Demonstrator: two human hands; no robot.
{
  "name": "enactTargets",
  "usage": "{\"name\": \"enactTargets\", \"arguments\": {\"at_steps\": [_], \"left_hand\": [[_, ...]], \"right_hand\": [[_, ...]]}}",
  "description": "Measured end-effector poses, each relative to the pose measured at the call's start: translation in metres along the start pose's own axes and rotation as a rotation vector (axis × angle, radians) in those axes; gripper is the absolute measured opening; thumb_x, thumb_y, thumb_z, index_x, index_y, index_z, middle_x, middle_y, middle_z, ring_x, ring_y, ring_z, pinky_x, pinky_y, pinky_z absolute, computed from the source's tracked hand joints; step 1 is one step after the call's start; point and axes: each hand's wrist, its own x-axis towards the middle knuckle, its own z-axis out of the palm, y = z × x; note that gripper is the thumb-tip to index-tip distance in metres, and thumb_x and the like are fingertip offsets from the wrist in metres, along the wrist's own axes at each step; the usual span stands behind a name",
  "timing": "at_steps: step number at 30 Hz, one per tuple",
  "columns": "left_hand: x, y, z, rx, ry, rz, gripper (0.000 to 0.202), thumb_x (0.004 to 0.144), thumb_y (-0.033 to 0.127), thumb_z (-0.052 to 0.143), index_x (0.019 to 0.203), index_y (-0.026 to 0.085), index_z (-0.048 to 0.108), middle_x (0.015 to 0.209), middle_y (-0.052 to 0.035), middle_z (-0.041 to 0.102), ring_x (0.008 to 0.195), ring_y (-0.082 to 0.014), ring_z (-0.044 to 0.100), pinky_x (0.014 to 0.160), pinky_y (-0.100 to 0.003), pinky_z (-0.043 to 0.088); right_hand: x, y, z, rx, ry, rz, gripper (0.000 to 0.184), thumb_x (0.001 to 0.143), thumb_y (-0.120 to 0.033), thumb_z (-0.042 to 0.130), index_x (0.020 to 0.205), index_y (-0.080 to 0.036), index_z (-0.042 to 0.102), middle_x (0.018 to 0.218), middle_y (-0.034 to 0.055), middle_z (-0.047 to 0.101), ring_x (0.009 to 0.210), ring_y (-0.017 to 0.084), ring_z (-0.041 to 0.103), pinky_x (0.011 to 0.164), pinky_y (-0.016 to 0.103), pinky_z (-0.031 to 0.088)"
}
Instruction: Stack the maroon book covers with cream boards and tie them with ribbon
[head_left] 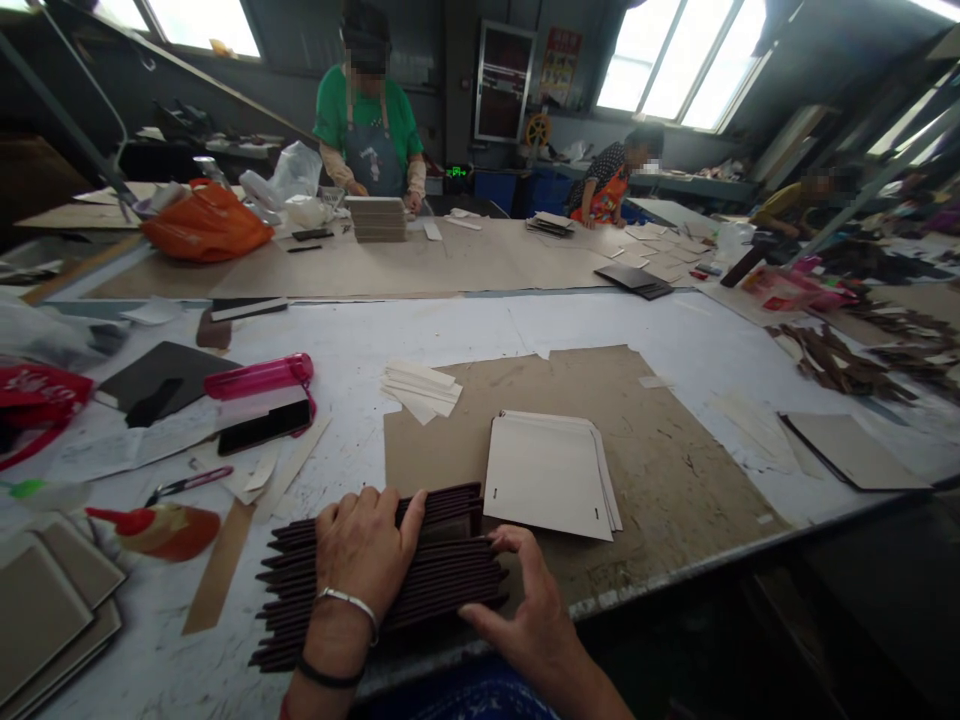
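Observation:
A row of dark brown folded panels (450, 580), standing on edge and packed side by side, is at the table's front edge. My left hand (364, 560) lies across the row, its fingers curled over the far side and its thumb along the top. At the right end, my right hand (529, 590) has its thumb and index finger around the ends of several panels; its other fingers are mostly hidden. Just beyond the row lies a small stack of off-white sheets (551, 475) with small dark slots, on a brown board (660, 480).
Left are a red-tipped glue bottle (169, 530), a phone (264, 427), a pink pouch (259, 376) and grey boards (45, 610). Paper strips (422, 388) lie behind the sheets. A grey panel (855, 450) sits right. Across the table, a person in green (371, 130) works by stacked boards (377, 220).

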Motion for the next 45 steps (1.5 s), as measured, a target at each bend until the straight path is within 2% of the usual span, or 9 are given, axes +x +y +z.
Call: {"name": "enactTargets", "arguments": {"at_steps": [8, 16, 20, 27, 31, 34, 39, 43, 45], "left_hand": [[0.001, 0.000, 0.003, -0.007, 0.019, 0.005, 0.043, 0.090, 0.048, 0.029, 0.078, 0.021, 0.060, 0.079, -0.0073, 0.062, 0.083, -0.0297, 0.055, 0.077, -0.041, 0.031], [0.000, -0.001, 0.007, -0.009, 0.043, -0.004, 0.043, 0.089, 0.048, 0.031, 0.077, 0.020, 0.061, 0.079, -0.0071, 0.063, 0.082, -0.0283, 0.054, 0.078, -0.041, 0.030], [0.000, 0.000, 0.001, -0.023, 0.016, -0.012, 0.044, 0.090, 0.047, 0.029, 0.078, 0.020, 0.061, 0.081, -0.0083, 0.063, 0.083, -0.0286, 0.054, 0.078, -0.041, 0.030], [-0.001, 0.001, -0.004, -0.058, -0.023, -0.024, 0.046, 0.090, 0.047, 0.028, 0.080, 0.019, 0.062, 0.083, -0.0091, 0.064, 0.085, -0.0290, 0.054, 0.080, -0.042, 0.030], [-0.001, 0.001, -0.004, -0.063, -0.033, -0.030, 0.044, 0.090, 0.046, 0.027, 0.081, 0.019, 0.062, 0.083, -0.0090, 0.064, 0.086, -0.0281, 0.055, 0.080, -0.042, 0.030], [-0.001, 0.001, -0.004, -0.084, -0.041, -0.023, 0.044, 0.091, 0.045, 0.026, 0.084, 0.020, 0.062, 0.085, -0.0086, 0.063, 0.087, -0.0271, 0.054, 0.081, -0.042, 0.030], [-0.002, -0.004, -0.008, -0.174, -0.131, 0.022, 0.046, 0.091, 0.047, 0.025, 0.099, 0.020, 0.061, 0.094, -0.0081, 0.062, 0.093, -0.0260, 0.053, 0.086, -0.043, 0.029], [0.004, -0.022, -0.015, -0.240, -0.265, 0.136, 0.049, 0.085, 0.055, 0.037, 0.118, 0.022, 0.054, 0.105, -0.0086, 0.060, 0.101, -0.0267, 0.051, 0.091, -0.045, 0.029], [0.011, -0.032, -0.018, -0.222, -0.361, 0.179, 0.049, 0.082, 0.049, 0.047, 0.122, 0.021, 0.051, 0.108, -0.0093, 0.060, 0.102, -0.0273, 0.052, 0.090, -0.043, 0.033]], "right_hand": [[0.008, -0.009, -0.004, 0.035, -0.069, 0.211, 0.065, 0.058, -0.012, 0.071, 0.111, -0.023, 0.035, 0.113, 0.0048, 0.051, 0.110, 0.021, 0.048, 0.099, 0.039, 0.034], [0.021, -0.013, -0.017, 0.002, -0.229, 0.081, 0.091, 0.058, -0.010, 0.075, 0.134, -0.025, 0.028, 0.116, 0.0044, 0.045, 0.111, 0.019, 0.045, 0.103, 0.036, 0.032], [0.025, -0.017, -0.020, 0.001, -0.254, 0.050, 0.086, 0.058, -0.011, 0.075, 0.132, -0.025, 0.032, 0.118, 0.0053, 0.045, 0.110, 0.021, 0.046, 0.101, 0.038, 0.035], [0.022, -0.015, -0.018, 0.004, -0.216, 0.013, 0.061, 0.059, -0.008, 0.071, 0.111, -0.023, 0.043, 0.109, 0.0037, 0.048, 0.105, 0.021, 0.048, 0.095, 0.037, 0.041], [0.020, -0.012, -0.017, -0.023, -0.208, -0.050, 0.063, 0.056, -0.009, 0.071, 0.111, -0.022, 0.042, 0.114, 0.0053, 0.047, 0.108, 0.022, 0.047, 0.096, 0.038, 0.039], [0.020, -0.008, -0.015, -0.004, -0.250, 0.000, 0.064, 0.057, -0.010, 0.071, 0.113, -0.023, 0.041, 0.116, 0.0053, 0.050, 0.108, 0.022, 0.049, 0.097, 0.039, 0.039], [0.023, 0.000, -0.008, -0.014, -0.284, -0.119, 0.079, 0.053, -0.010, 0.075, 0.122, -0.021, 0.037, 0.120, 0.0086, 0.047, 0.114, 0.025, 0.045, 0.101, 0.040, 0.036], [0.024, -0.002, -0.007, -0.040, -0.317, -0.183, 0.068, 0.053, -0.010, 0.075, 0.113, -0.021, 0.044, 0.115, 0.0081, 0.049, 0.110, 0.024, 0.047, 0.097, 0.039, 0.039], [0.023, -0.003, -0.008, -0.029, -0.330, -0.152, 0.068, 0.055, -0.011, 0.074, 0.114, -0.021, 0.043, 0.116, 0.0079, 0.050, 0.109, 0.024, 0.049, 0.096, 0.038, 0.040]]}}
